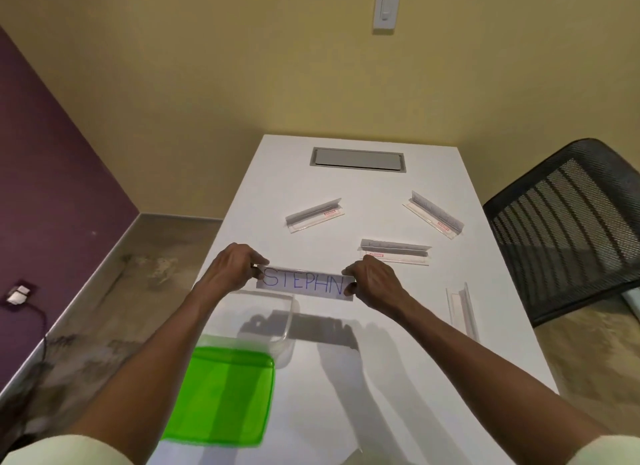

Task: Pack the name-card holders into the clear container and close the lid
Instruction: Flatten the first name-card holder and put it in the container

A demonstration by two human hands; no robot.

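holding the first name-card holder (304, 286) up off the table (398, 360), both hands on it: left hand (230, 269) pinching the left end, right hand (375, 282) pinching the right end, fingers curled round the edges. handwriting faces the camera, lettering in blue.

clear container (273, 321) sits open just below and nearer than the held holder, close to the table's left edge. it looks empty, though the plastic is so transparent it's hard to be sure. green lid (221, 395) lies flat nearer still, apart from the container's mouth, so closing is a long way off.

four more holders wait on the table: one far left (314, 215), one far right (434, 214), one in the middle (394, 251) just beyond the right hand, and one (462, 312) lying lengthwise on the right side, well apart from the container.

so this is the opening of the packing, first piece in hand. next move calls for bringing it down and toward the body, over the container. the holder appears longer than the container is wide, so i'd judge it needs turning or angling to go in cleanly. an office chair (571, 222) stands off to the right.
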